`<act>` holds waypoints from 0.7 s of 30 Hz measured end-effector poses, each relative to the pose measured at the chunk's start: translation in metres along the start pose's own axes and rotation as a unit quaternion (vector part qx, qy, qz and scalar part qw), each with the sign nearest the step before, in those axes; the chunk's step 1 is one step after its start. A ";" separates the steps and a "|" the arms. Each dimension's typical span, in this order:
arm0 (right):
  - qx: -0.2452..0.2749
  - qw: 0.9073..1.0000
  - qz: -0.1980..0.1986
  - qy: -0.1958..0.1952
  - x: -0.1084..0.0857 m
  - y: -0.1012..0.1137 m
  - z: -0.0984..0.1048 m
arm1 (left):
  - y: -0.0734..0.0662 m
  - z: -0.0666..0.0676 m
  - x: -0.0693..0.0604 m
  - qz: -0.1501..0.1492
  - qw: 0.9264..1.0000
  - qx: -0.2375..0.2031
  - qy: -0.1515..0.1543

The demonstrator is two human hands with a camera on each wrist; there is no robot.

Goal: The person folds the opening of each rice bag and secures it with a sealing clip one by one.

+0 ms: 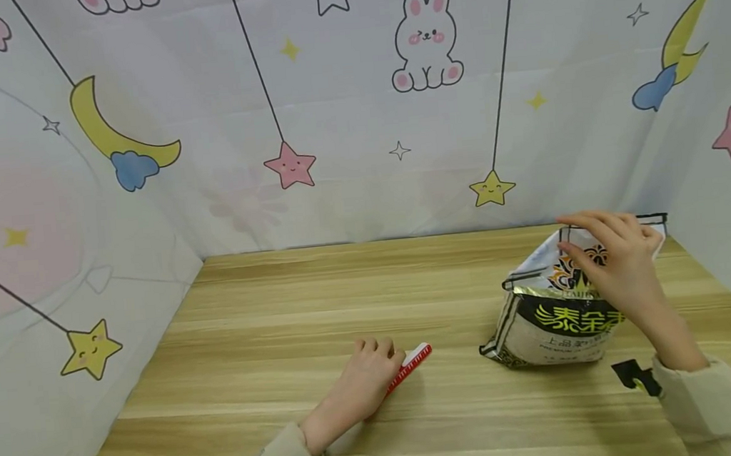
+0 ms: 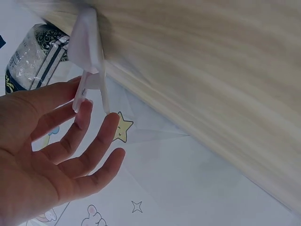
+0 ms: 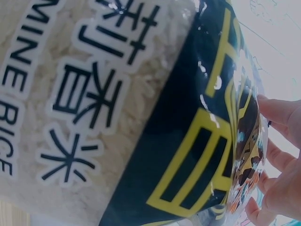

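Note:
A rice bag [image 1: 558, 342] stands upright at the right of the table, its upper part leaning back and narrowing to a black-edged top. My right hand [image 1: 622, 261] is at that top, thumb and forefinger spread apart; in the right wrist view the fingers [image 3: 277, 155] lie against the bag's printed upper part. A slim red and white bag clip [image 1: 417, 356] is by my left hand [image 1: 361, 379], whose fingers hold it low over the table. Two pale arms of the clip [image 2: 96, 82] show in the left wrist view, with fingers around them.
A small black and yellow-green scrap [image 1: 636, 377] lies on the wooden table [image 1: 282, 313] beside the right sleeve. White cloth [image 1: 356, 114] printed with stars, moons and rabbits hangs behind the table and along both sides.

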State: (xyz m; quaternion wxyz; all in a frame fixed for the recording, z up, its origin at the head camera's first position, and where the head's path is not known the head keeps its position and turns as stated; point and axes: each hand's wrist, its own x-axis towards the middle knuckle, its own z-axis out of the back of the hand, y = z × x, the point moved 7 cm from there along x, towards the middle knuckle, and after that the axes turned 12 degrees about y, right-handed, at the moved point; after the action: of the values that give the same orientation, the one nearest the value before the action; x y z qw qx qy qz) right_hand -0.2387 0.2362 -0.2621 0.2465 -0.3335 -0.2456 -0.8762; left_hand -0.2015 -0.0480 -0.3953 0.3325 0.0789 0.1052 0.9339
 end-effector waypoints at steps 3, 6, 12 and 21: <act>0.001 1.000 0.000 0.002 0.000 0.000 0.000 | -0.001 0.001 0.000 -0.001 1.000 -0.001 -0.005; 0.000 1.000 -0.001 0.003 0.000 0.000 0.000 | -0.002 0.001 0.000 -0.001 1.000 -0.004 -0.009; 0.000 1.000 -0.001 0.003 0.000 0.000 0.000 | -0.002 0.000 0.000 -0.002 1.000 -0.024 -0.010; 0.000 1.000 -0.001 -0.001 0.000 -0.001 0.001 | -0.001 0.002 0.002 0.000 0.999 -0.032 -0.018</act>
State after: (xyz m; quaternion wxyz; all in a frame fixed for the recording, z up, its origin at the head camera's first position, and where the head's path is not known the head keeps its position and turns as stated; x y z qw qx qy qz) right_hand -0.2386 0.2370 -0.2620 0.2450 -0.3337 -0.2459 -0.8764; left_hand -0.2017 -0.0455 -0.3933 0.3364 0.0852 0.0694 0.9353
